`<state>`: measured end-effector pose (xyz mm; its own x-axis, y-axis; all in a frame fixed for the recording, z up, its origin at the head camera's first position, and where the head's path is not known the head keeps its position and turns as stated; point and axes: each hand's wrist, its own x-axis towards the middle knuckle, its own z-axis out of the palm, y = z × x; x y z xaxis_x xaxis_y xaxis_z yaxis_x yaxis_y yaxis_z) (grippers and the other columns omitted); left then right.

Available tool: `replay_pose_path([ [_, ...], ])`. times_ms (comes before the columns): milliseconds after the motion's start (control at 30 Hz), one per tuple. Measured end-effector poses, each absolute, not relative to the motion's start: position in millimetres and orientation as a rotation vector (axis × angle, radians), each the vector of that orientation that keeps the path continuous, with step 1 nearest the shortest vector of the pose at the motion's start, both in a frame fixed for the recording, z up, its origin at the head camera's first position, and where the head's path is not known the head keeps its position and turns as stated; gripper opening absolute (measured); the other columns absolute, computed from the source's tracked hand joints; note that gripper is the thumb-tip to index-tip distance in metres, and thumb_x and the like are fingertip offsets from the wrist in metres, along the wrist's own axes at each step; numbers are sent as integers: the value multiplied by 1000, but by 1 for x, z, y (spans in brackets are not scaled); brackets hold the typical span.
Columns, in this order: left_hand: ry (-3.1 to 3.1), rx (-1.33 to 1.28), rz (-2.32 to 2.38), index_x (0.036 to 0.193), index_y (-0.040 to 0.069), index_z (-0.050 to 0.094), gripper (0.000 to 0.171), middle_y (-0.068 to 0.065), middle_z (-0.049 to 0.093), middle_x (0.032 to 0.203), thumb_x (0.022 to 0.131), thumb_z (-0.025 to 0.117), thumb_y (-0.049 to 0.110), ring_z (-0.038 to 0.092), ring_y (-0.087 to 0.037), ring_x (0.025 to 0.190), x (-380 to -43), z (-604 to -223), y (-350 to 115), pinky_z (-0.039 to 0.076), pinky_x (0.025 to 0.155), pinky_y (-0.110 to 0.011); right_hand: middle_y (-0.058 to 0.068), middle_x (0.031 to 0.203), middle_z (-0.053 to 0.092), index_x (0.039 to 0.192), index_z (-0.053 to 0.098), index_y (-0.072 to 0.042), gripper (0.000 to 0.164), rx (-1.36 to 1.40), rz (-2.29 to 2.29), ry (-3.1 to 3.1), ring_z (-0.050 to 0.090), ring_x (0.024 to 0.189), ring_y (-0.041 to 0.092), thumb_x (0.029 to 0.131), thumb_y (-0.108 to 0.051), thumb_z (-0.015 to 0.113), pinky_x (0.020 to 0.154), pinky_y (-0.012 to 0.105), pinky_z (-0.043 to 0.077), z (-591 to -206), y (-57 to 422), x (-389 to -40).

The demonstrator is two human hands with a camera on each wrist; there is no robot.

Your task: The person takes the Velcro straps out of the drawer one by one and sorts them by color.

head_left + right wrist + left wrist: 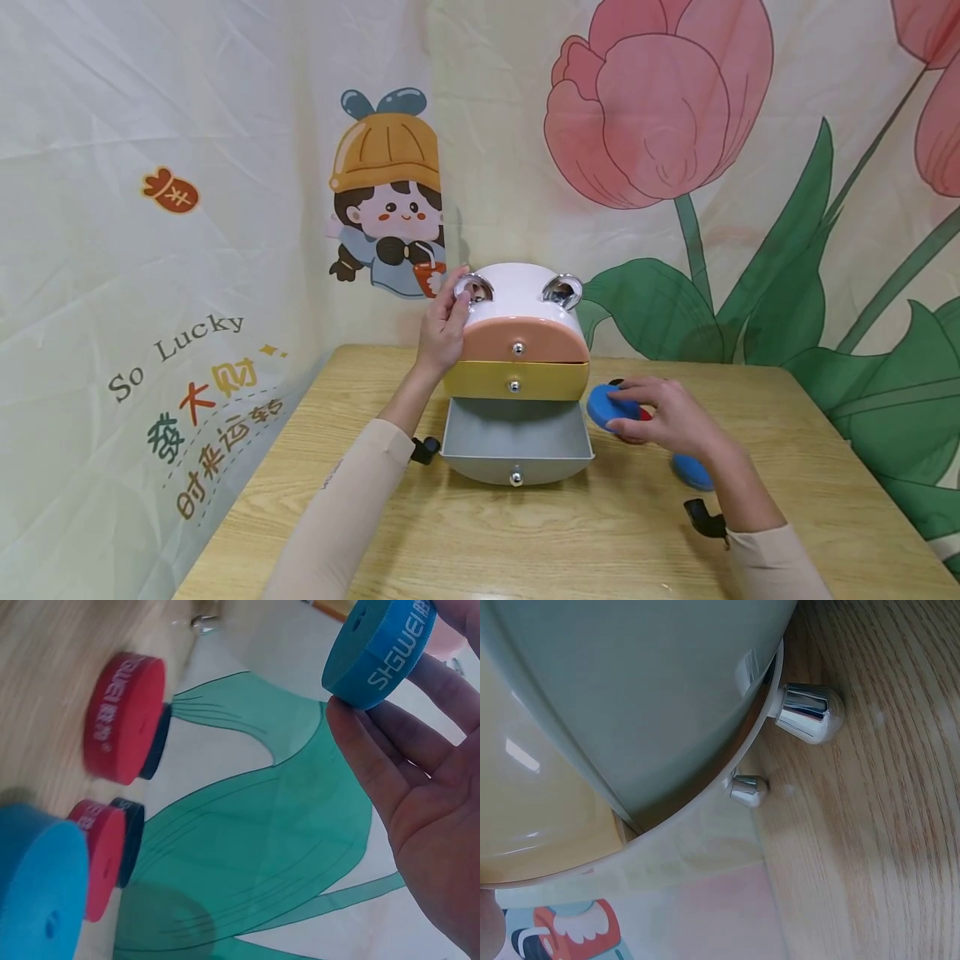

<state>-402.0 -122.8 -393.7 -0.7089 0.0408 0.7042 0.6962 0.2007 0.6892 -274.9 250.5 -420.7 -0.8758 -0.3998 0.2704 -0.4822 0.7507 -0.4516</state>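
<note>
A small frog-shaped drawer box (517,287) has a white top and two chrome rings like eyes. My left hand (442,329) grips it at the left ring, thumb in front. Its bottom grey drawer (480,472) is pulled out; the orange drawer (487,343) and yellow drawer (480,381) above are closed. Right of the box, my right hand (671,421) pinches a blue strap roll (379,656) with white lettering, held in the air. Below that hand on the table lies another blue roll (692,472).
In the right wrist view, red rolls (126,716) stand against black rolls (155,742) on the wooden table (360,517). Chrome feet (810,712) support the box. A printed cloth (487,167) hangs behind the table.
</note>
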Motion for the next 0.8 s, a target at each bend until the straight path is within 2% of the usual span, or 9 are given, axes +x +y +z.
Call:
replay_pose_path([
  [133, -1929, -685, -1556, 154, 18, 49, 43, -1, 51, 159, 111, 47, 23, 54, -37, 134, -402, -394, -123, 43, 118, -41, 18, 139, 66, 130, 74, -13, 58, 710, 727, -2816, 60, 128, 45, 88, -53, 79, 100, 65, 51, -428, 255, -276],
  [267, -1925, -690, -1544, 154, 22, 50, 43, -5, 52, 158, 111, 47, 24, 55, -42, 129, -401, -393, -123, 45, 114, -32, 18, 139, 66, 128, 75, -14, 57, 712, 670, -2835, 61, 126, 44, 87, -54, 79, 98, 63, 53, -438, 262, -278],
  [367, -1922, -690, -1535, 154, 26, 50, 43, -4, 53, 157, 111, 48, 24, 56, -40, 125, -401, -393, -122, 45, 109, -23, 18, 139, 66, 127, 76, -14, 57, 720, 666, -2858, 67, 109, 37, 86, -54, 81, 86, 47, 59, -447, 269, -278],
  [467, -1920, -692, -1537, 153, 26, 51, 42, 0, 52, 157, 111, 47, 24, 57, -39, 124, -402, -393, -123, 45, 105, -18, 17, 141, 65, 126, 77, -16, 57, 725, 669, -2892, 65, 100, 27, 84, -54, 83, 77, 35, 56, -455, 276, -277],
  [567, -1920, -691, -1541, 154, 22, 50, 43, 0, 52, 158, 111, 47, 25, 56, -38, 122, -402, -393, -123, 45, 103, -17, 18, 141, 65, 124, 78, -15, 55, 760, 673, -2898, 67, 112, 34, 83, -51, 85, 89, 45, 59, -461, 280, -276],
  [667, -1920, -692, -1541, 154, 18, 49, 43, -1, 52, 158, 111, 47, 25, 57, -39, 122, -403, -394, -123, 45, 103, -17, 20, 138, 67, 122, 79, -13, 54, 813, 640, -2892, 64, 125, 43, 82, -50, 86, 100, 60, 54, -465, 283, -276],
  [800, -1907, -702, -1554, 154, 19, 50, 43, -4, 52, 158, 111, 48, 24, 56, -43, 120, -404, -394, -123, 45, 101, -15, 17, 135, 69, 120, 80, -14, 54, 854, 596, -2911, 65, 125, 42, 81, -50, 87, 101, 61, 52, -469, 285, -276],
])
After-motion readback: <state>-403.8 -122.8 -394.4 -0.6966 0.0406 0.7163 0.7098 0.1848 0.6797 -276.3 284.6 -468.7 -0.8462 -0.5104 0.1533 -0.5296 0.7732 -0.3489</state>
